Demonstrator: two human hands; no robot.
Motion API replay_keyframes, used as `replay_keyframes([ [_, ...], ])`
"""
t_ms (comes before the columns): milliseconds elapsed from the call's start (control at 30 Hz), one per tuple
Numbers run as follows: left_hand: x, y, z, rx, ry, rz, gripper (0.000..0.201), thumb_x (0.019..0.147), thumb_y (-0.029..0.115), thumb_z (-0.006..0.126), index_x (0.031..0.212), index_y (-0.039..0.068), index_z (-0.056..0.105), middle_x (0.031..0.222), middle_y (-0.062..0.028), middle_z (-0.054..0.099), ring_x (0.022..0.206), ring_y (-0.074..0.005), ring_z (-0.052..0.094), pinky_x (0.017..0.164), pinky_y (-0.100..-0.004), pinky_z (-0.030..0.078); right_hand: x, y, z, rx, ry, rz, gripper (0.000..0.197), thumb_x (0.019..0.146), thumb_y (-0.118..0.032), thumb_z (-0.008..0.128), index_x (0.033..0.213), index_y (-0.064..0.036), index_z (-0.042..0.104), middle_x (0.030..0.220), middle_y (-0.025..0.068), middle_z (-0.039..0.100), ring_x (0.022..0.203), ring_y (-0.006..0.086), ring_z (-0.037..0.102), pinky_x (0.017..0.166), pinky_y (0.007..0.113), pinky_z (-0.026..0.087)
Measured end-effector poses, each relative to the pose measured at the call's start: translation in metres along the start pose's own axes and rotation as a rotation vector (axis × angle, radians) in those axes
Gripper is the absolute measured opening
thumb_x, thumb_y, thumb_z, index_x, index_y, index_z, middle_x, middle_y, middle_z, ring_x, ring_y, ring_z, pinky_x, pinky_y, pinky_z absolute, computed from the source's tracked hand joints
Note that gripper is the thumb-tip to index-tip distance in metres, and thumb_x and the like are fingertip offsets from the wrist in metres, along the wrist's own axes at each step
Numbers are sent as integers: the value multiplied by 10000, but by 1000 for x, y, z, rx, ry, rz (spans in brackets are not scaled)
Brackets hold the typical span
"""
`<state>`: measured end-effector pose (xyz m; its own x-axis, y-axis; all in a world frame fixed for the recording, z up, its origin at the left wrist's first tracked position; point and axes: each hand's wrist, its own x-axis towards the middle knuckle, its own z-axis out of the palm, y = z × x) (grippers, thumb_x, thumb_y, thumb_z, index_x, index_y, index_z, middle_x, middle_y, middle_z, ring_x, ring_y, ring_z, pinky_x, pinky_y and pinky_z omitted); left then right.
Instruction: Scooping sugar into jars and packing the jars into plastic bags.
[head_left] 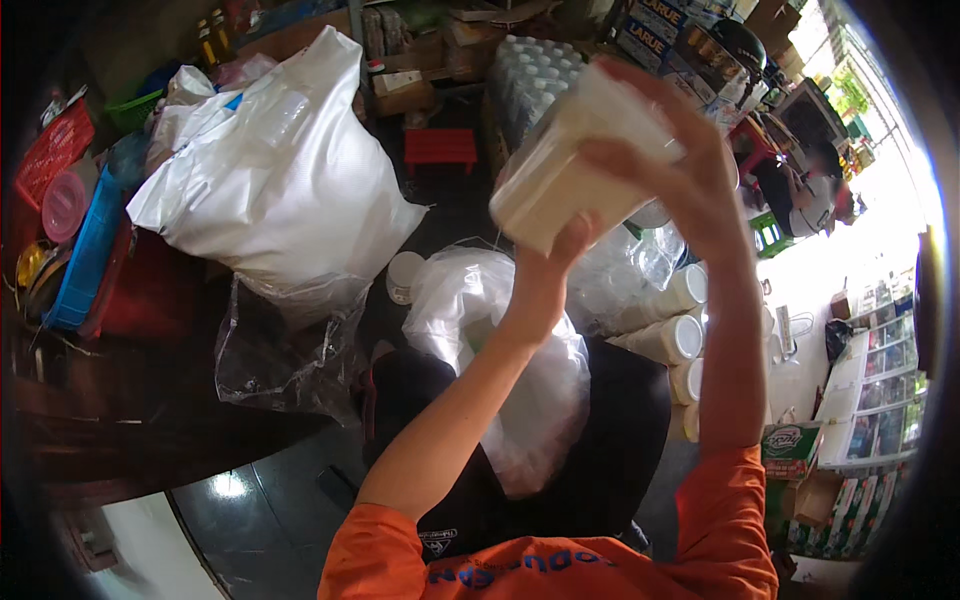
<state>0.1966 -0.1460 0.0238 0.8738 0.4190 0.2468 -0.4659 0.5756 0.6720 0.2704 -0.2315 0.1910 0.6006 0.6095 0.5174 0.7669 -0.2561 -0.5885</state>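
Observation:
Raised in front of me is a pale, cream-coloured plastic tub (545, 195), tilted and slightly smeared by motion. My left hand (548, 275) grips its lower side, with the thumb along the near edge. From the right, my right hand (705, 175) is wrapped round the tub's upper end, fingers bent over it. Below, an open white plastic bag (530, 410) lies between my legs; its contents are hard to make out. To its right several similar tubs with white lids (665, 342) lie on their sides, beside a clear plastic bag (625, 270).
A big white sack (300, 180) stands at the left, above a crumpled clear bag (295, 350). A small white tub (405, 272) stands beside it. Farther off are a red stool (440, 148), packed bottles (540, 75) and, at the right, a seated person (815, 195).

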Motion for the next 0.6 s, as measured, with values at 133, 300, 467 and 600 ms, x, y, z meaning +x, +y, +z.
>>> replay_keyframes([
  [133, -6, 4, -1, -121, 159, -38, 877, 1027, 630, 587, 1636, 84, 270, 1602, -98, 414, 1490, -258, 452, 1259, -523, 396, -3, -16, 41, -275, -29, 40, 729, 818, -411, 906, 1427, -90, 668, 1255, 155, 717, 1154, 284, 713, 995, 397, 560],
  [300, -7, 20, -6, -140, 214, -74, 811, 1044, 641, 526, 1634, 127, 315, 1592, -75, 431, 1486, -231, 453, 1236, -511, 408, -8, -42, 45, -446, -10, 54, 781, 822, -471, 889, 1431, -45, 649, 1192, 174, 702, 1130, 336, 710, 972, 417, 560],
  [467, -6, 34, -6, -171, 109, -9, 728, 1061, 675, 427, 1526, 116, 456, 1445, -86, 586, 1300, -235, 616, 1127, -500, 494, -14, -74, 9, -545, -102, -62, 740, 844, -463, 876, 1391, -11, 665, 1078, 175, 743, 963, 229, 730, 908, 372, 560],
  [600, -3, 50, -12, -246, 75, -58, 723, 1068, 669, 417, 1416, 50, 553, 1190, -125, 715, 1026, -265, 737, 1038, -499, 559, 0, -111, -16, -638, -129, 252, 532, 982, -416, 754, 1370, -60, 678, 1146, 150, 743, 1053, 190, 723, 976, 335, 534],
])
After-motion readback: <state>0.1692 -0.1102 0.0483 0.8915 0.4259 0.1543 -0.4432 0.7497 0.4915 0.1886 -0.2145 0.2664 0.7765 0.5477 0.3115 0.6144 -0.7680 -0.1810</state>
